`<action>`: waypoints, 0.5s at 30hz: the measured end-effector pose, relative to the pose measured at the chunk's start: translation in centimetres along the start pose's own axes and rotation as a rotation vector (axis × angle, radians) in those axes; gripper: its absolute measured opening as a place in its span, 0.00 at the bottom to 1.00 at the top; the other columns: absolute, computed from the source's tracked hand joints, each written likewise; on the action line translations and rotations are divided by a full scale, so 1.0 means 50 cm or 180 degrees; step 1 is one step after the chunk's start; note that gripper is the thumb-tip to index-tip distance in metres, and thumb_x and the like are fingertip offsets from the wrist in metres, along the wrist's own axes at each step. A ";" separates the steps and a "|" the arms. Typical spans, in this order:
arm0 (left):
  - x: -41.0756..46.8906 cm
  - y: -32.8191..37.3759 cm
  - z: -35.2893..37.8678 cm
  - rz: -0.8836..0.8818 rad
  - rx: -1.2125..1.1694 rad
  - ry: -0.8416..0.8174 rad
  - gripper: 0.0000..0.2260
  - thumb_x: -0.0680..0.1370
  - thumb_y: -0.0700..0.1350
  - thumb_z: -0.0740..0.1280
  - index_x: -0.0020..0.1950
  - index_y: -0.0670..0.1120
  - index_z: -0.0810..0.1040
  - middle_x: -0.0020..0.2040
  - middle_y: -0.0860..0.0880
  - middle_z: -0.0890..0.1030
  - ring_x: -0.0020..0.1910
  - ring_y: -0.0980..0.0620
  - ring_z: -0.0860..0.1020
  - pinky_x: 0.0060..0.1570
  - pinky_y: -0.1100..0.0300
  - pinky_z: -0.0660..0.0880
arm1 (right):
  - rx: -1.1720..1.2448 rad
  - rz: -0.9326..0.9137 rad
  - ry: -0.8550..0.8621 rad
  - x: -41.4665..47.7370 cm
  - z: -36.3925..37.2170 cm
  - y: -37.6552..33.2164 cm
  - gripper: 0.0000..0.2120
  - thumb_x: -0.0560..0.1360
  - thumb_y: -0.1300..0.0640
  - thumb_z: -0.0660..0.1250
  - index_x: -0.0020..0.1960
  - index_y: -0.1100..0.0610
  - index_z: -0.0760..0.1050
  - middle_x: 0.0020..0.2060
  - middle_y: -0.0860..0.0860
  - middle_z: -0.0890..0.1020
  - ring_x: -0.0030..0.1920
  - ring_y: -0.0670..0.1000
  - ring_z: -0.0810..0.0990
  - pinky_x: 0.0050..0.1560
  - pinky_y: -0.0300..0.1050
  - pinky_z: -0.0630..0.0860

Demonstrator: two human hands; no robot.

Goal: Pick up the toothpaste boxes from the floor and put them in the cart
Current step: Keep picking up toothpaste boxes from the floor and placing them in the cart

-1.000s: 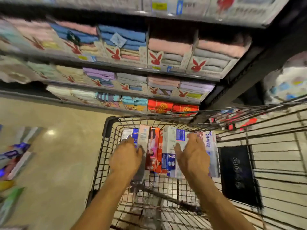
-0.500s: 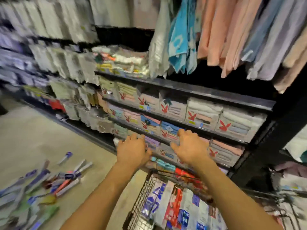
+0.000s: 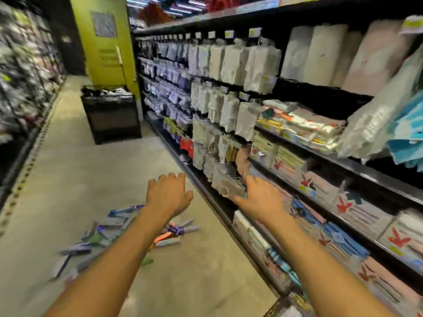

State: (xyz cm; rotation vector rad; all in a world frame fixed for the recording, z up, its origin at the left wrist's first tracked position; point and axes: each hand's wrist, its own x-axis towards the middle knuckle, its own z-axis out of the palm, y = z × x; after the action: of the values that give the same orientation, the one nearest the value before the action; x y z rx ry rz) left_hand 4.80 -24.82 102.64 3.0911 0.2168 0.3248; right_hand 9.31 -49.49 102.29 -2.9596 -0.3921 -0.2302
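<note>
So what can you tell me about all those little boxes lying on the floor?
The scattered pile of long, thin cardboard toothpaste boxes lies flat on the beige shop floor in the aisle. They point every which way, and some overlap. Colours look purple, blue, green, orange and white; the print is too blurred to read. The left hand is held in the air, not touching them, and its forearm hides the pile's middle.

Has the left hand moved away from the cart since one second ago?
Yes. The left hand was inside the cart; now it is outside, left of it, held out toward the toothpaste boxes on the floor.
</note>
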 end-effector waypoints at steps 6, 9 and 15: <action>0.057 -0.285 0.031 -0.0300 0.0165 -0.0112 0.24 0.78 0.61 0.59 0.70 0.51 0.69 0.60 0.46 0.77 0.59 0.43 0.76 0.55 0.49 0.71 | 0.0221 -0.0293 -0.0169 0.137 0.102 -0.233 0.26 0.75 0.34 0.64 0.64 0.51 0.69 0.59 0.53 0.77 0.60 0.58 0.76 0.56 0.56 0.75; 0.098 -0.372 0.073 -0.0303 0.0144 -0.0251 0.23 0.79 0.60 0.60 0.70 0.51 0.70 0.60 0.46 0.78 0.58 0.43 0.77 0.53 0.50 0.73 | 0.0307 -0.0296 -0.0179 0.193 0.150 -0.290 0.26 0.75 0.35 0.64 0.64 0.52 0.69 0.58 0.53 0.78 0.58 0.58 0.77 0.57 0.56 0.76; 0.219 -0.438 0.155 -0.0076 0.0084 -0.0545 0.21 0.78 0.58 0.62 0.69 0.52 0.70 0.59 0.48 0.78 0.57 0.44 0.77 0.52 0.52 0.73 | 0.0380 -0.0039 -0.0447 0.306 0.215 -0.306 0.27 0.75 0.36 0.66 0.64 0.52 0.67 0.59 0.55 0.76 0.57 0.59 0.77 0.54 0.58 0.78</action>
State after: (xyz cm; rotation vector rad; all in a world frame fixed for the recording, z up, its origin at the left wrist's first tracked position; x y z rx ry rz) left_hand 14.05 -1.66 96.44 3.1165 0.2547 0.0563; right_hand 21.19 -29.35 96.30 -2.8649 -0.4253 0.0002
